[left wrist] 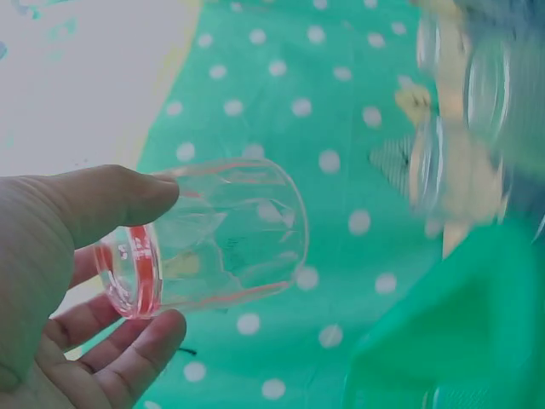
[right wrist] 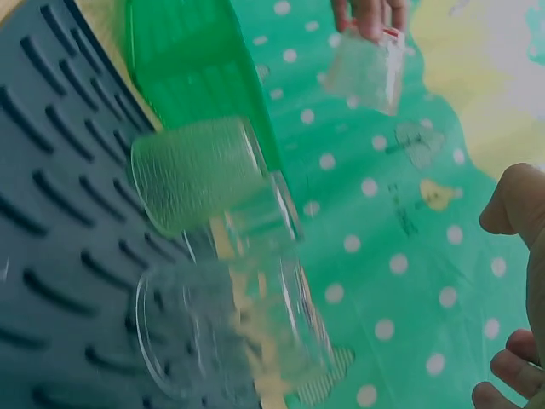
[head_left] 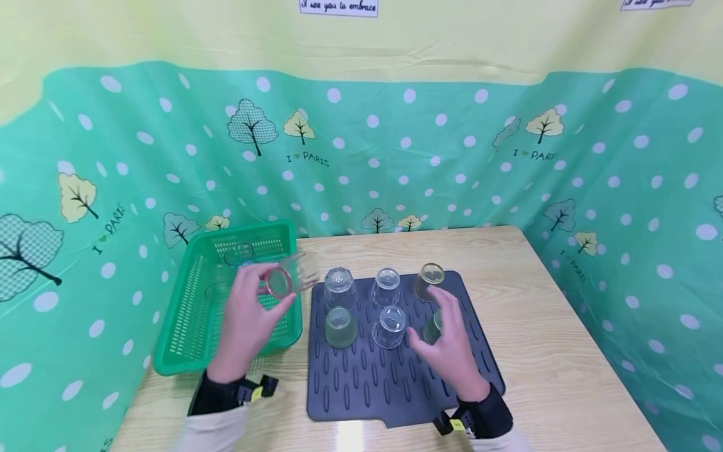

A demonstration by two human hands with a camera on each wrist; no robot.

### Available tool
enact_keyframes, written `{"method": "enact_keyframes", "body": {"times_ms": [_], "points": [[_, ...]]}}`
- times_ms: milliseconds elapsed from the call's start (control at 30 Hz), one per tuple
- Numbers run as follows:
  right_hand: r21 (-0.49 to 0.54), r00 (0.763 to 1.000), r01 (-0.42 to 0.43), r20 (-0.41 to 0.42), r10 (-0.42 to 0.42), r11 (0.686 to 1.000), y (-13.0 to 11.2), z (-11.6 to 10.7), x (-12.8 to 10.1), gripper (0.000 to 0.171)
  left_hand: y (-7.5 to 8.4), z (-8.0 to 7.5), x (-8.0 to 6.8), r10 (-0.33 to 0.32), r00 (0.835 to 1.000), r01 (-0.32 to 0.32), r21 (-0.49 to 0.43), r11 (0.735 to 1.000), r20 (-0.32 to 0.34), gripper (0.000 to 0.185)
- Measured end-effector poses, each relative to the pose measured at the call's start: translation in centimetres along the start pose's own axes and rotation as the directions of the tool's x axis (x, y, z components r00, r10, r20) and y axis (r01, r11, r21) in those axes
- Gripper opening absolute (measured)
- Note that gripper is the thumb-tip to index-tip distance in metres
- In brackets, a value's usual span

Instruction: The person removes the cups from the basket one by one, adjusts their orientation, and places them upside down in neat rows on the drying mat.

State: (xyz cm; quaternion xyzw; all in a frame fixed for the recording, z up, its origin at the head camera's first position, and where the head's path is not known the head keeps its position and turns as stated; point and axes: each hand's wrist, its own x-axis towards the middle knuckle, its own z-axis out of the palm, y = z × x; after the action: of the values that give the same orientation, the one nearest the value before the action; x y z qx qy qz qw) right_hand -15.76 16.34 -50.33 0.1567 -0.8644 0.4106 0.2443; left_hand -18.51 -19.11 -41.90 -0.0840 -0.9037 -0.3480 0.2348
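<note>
My left hand [head_left: 244, 323] pinches a clear drinking glass [left wrist: 226, 234] by its pink-red base, thumb on one side and fingers on the other. The glass lies sideways in the air by the right rim of the green basket [head_left: 295, 251], its mouth to the right. Over the right part of the dark drying mat [head_left: 361, 398], my right hand [head_left: 454, 348] has thumb and fingers spread with nothing between them. It partly hides a green glass [head_left: 432, 328]. Beside its thumb stands an upturned clear glass [head_left: 390, 328], and beyond the fingertips is an amber-tinted glass [head_left: 430, 280].
More upturned glasses stand on the mat's left and middle: a frosted green glass [head_left: 341, 328], a faceted clear glass [head_left: 340, 289] and a plain clear glass [head_left: 386, 287]. Inside the basket lie other glasses, one a clear glass [head_left: 239, 253]. A patterned curtain [head_left: 373, 182] encloses the wooden table [head_left: 542, 339].
</note>
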Motion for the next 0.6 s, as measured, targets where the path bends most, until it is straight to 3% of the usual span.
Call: {"method": "enact_keyframes", "body": {"times_ms": [133,267,600], "points": [[-0.004,0.994,0.091,0.054,-0.091,0.996,-1.6,0.9,0.5,0.088,1.3,0.8,-2.0,0.009,1.0,-0.01,-0.015,1.0,-0.009,0.066],[0.024,0.977,0.174,0.12,-0.175,0.985,-3.2,2.0,0.9,0.086,2.1,1.5,-3.6,0.02,0.999,-0.02,-0.015,1.0,0.027,0.066],[0.05,0.931,0.279,0.23,-0.283,0.959,-5.4,5.0,1.2,0.094,3.8,3.1,-5.8,0.025,0.99,-0.02,-0.035,0.999,0.142,0.066]]}}
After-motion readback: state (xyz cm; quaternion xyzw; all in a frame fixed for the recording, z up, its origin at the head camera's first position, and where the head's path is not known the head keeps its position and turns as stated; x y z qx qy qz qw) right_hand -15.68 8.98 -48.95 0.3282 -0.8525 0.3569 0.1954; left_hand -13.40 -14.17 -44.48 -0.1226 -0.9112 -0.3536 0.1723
